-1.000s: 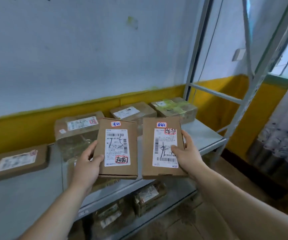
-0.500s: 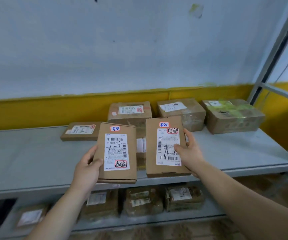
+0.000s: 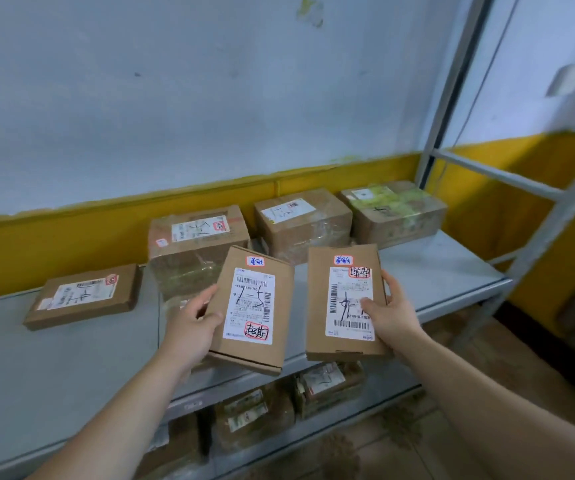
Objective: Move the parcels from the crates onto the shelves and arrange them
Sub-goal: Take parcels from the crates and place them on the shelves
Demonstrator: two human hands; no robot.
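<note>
I hold two flat brown parcels above the front edge of a grey metal shelf (image 3: 445, 271). My left hand (image 3: 192, 327) grips the left flat parcel (image 3: 248, 355) by its left edge; its white label bears a red stamp. My right hand (image 3: 388, 315) grips the right flat parcel (image 3: 317, 306) by its right edge, thumb on the label. Both parcels face me, labels up, a gap between them. No crate is in view.
On the shelf lie a flat parcel (image 3: 85, 296) at left and three boxes along the wall: a taped box (image 3: 197, 244), a middle box (image 3: 301, 225), and a green-taped box (image 3: 395, 213). A lower shelf holds several parcels (image 3: 327, 388). Shelf uprights (image 3: 552, 216) stand at right.
The view has swung between the shelf's right end and its middle. Both hands keep their parcels; the left parcel now tilts to the right and the two stand a little further apart.
</note>
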